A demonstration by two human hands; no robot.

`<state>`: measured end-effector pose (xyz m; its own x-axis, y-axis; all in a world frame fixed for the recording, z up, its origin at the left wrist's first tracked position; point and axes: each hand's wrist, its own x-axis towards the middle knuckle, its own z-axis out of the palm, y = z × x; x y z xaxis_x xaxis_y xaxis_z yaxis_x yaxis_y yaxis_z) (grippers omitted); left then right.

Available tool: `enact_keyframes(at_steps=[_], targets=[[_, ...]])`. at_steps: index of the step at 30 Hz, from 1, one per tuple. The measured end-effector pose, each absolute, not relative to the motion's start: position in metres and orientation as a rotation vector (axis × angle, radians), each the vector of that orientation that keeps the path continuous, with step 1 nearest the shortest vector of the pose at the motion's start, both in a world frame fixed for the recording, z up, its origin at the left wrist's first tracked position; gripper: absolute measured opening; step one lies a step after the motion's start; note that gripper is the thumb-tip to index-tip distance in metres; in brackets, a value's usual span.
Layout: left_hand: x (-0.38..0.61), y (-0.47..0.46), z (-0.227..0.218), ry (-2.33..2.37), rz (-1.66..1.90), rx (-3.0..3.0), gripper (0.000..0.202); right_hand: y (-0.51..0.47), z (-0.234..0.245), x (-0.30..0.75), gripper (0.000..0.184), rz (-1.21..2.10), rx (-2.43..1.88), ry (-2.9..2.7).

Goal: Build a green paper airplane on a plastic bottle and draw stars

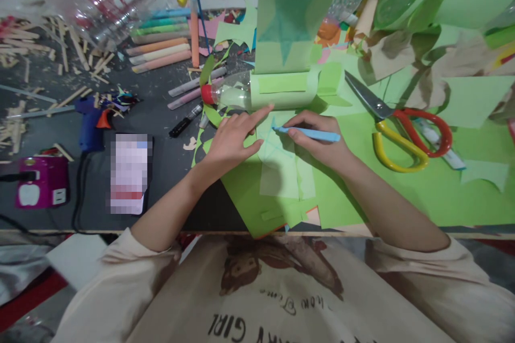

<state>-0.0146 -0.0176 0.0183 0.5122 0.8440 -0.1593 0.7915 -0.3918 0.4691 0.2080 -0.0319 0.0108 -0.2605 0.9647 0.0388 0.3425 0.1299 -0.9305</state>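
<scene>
My right hand (319, 139) is closed around a blue marker (314, 133), its tip on a pale green paper piece (277, 174). Blue lines of a pointed figure show on that paper. Spread flat, my left hand (237, 136) rests at the paper's left edge, thumb and index finger apart. Just beyond lies a clear plastic bottle (235, 90) on its side, with a red cap and a green paper wrap (281, 97). Behind the wrap, a pale green paper panel (300, 10) bears a blue-green star.
Large scissors (382, 112) lie open at right on green paper sheets (350, 193). Left are a phone (129, 174), a blue glue gun (89, 123), a purple power adapter (42, 182) and wood sticks (72, 45). Several markers (161, 53) and paper scraps lie further back.
</scene>
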Motion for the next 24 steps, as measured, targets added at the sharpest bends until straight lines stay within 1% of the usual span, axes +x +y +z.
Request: enact_keyframes(at_steps=[10,18,24], targets=[[-0.0144,-0.0177,0.0196,1.338,0.129,2.242,0.062,-0.0313,0.0116,0.2066,0.013,1.136,-1.276,-1.681],[-0.0156,-0.0181,0.0176,1.319,0.184,2.251,0.062,-0.0318,0.0108,0.2066,0.019,1.127,-1.302,-1.652],[-0.0149,-0.0174,0.0194,1.333,0.150,2.239,0.063,-0.0313,0.0107,0.2070,0.017,1.129,-1.272,-1.655]])
